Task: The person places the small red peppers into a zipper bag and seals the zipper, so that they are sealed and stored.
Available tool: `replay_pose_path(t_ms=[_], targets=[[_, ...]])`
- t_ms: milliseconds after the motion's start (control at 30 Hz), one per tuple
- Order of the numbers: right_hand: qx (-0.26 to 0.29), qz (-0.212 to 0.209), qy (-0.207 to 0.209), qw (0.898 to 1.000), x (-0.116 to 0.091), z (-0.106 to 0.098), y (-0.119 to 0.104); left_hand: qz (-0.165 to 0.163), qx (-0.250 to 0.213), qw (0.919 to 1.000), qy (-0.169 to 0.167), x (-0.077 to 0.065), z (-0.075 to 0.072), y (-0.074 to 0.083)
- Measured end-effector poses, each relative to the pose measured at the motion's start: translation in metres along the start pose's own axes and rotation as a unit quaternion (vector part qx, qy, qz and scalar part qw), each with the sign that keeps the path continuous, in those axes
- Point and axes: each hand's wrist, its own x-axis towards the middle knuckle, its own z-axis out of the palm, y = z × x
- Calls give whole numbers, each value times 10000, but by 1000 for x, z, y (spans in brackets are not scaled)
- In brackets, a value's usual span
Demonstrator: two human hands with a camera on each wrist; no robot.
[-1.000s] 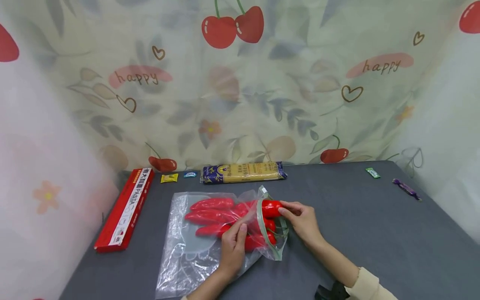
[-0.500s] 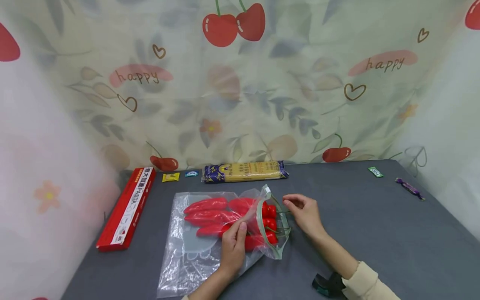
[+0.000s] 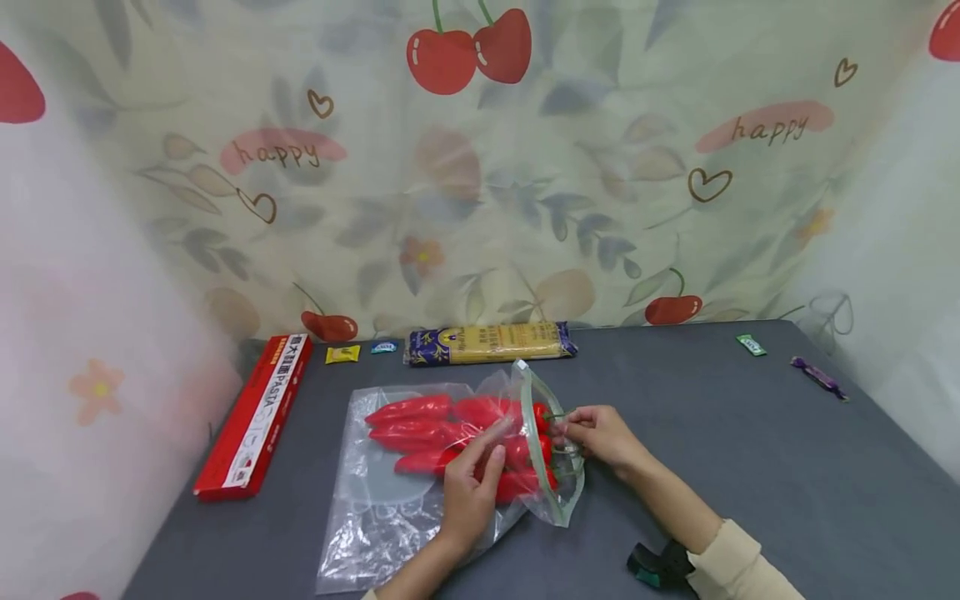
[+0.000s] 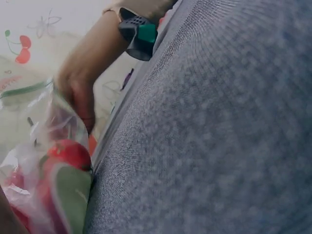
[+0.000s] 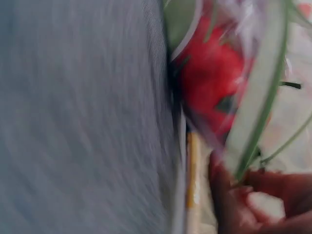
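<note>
Several long red peppers lie inside a clear plastic zip bag, their tips toward its closed end. Their stemmed ends sit at the mouth, beside the pale green zip strip. My left hand holds the upper film, thumb apart from the extended index finger. At the mouth, my right hand pinches the bag's edge near a green stem. The right wrist view shows fingertips at the end of the strip. A red pepper shows in the left wrist view.
A pasta packet lies along the back of the grey table, near yellow and blue sachets. A red pasta box stands left. Green and purple wrapped pieces lie right. Patterned cloth hangs behind.
My right hand lets go of the upper pepper, which now sits deeper in the bag, and comes back to the mouth. The mouth's strip has shifted slightly right. My left thumb has spread.
</note>
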Motion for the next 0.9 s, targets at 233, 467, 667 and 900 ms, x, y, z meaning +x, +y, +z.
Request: replay_pose_path(t_ms=[233,467,667,900], targets=[[416,-160,54,9990,-7,1,-33,700,1988,9772,-258,6,6,9],[-417,-901,-135,9950,-19,-5,-87,602,2534,9650,-300,21,11,27],[-1543,-1122,-336,9811,-21,5,-111,124,2537,9666,-347,24,21,29],[-1753,-1140,-34,9779,-8,1,-108,207,1961,9803,80,40,12,28]])
